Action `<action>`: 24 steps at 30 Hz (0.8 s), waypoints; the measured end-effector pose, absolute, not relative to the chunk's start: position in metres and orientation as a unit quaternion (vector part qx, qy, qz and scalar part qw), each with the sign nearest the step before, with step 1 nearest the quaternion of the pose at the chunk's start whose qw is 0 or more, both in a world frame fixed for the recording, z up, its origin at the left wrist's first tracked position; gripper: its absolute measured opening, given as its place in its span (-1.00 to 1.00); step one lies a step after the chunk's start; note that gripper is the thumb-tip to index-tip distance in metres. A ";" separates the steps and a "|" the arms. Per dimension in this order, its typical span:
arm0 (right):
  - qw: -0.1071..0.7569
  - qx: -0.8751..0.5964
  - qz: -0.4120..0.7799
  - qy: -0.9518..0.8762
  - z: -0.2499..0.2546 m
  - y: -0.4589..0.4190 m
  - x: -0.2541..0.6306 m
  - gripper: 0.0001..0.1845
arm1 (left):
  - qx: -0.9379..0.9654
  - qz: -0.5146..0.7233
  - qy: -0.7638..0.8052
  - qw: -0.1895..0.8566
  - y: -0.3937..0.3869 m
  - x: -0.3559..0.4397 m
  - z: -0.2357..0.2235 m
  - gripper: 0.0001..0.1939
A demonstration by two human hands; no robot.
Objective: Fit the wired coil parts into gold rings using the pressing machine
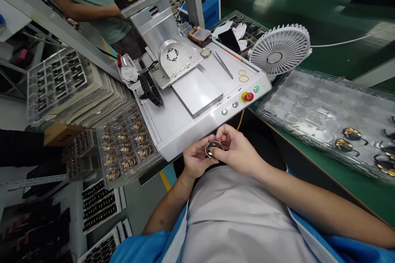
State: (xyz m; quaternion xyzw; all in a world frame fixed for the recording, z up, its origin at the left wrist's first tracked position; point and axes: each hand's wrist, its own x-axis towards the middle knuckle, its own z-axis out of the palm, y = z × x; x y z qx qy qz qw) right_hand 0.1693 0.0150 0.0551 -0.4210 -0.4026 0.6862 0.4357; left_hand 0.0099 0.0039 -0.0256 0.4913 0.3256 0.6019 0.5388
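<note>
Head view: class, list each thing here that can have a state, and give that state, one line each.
Round gold-and-black part, held between both hands
Left hand, closed on the part
Right hand, closed on the part
Tweezers, lying on the white machine
Plastic tray, filled with gold rings
Red stop button, cannot tell if pressed

A round disc [213,148] with a pale metal rim and a dark face with a gold glint sits tilted, pinched between the left hand [195,157] and the right hand [237,148]. Fingers hide part of it, and its finer details are too small to tell.
</note>
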 end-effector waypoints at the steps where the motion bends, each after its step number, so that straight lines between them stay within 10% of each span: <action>1: 0.435 -0.421 0.687 -0.403 0.054 0.015 0.170 -0.68 | 0.490 0.603 0.322 0.542 0.004 0.010 -0.025 -0.37; 24: 0.318 -0.444 0.746 -0.381 0.040 0.024 0.182 -0.44 | 0.492 0.613 0.354 0.507 0.000 0.013 -0.032 -0.43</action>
